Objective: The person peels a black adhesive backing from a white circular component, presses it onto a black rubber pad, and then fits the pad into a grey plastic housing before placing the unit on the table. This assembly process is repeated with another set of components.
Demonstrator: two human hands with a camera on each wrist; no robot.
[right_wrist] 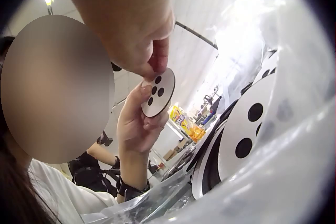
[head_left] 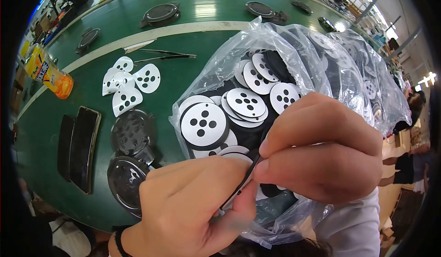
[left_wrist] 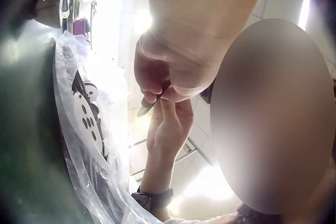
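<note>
Both hands hold one thin round disc (head_left: 240,187) between them, above an open clear plastic bag. It shows edge-on in the head view; the right wrist view shows the white face of the disc (right_wrist: 167,88) with black round holes and a dark rim. My left hand (head_left: 193,202) pinches it between thumb and fingers from the lower left. At its upper edge, the thumb and fingertips of my right hand (head_left: 321,149) pinch it too. Below lies the plastic bag (head_left: 193,84), filled with several similar white-faced discs (head_left: 204,124) backed in black.
Several white perforated sheets (head_left: 148,78) lie on the green table (head_left: 170,80) near tweezers (head_left: 172,54). Two dark phone-like slabs (head_left: 85,149) and black round moulded parts (head_left: 126,181) sit at left. An orange-yellow packet (head_left: 49,73) is farther left. More round parts (head_left: 161,13) rest beyond.
</note>
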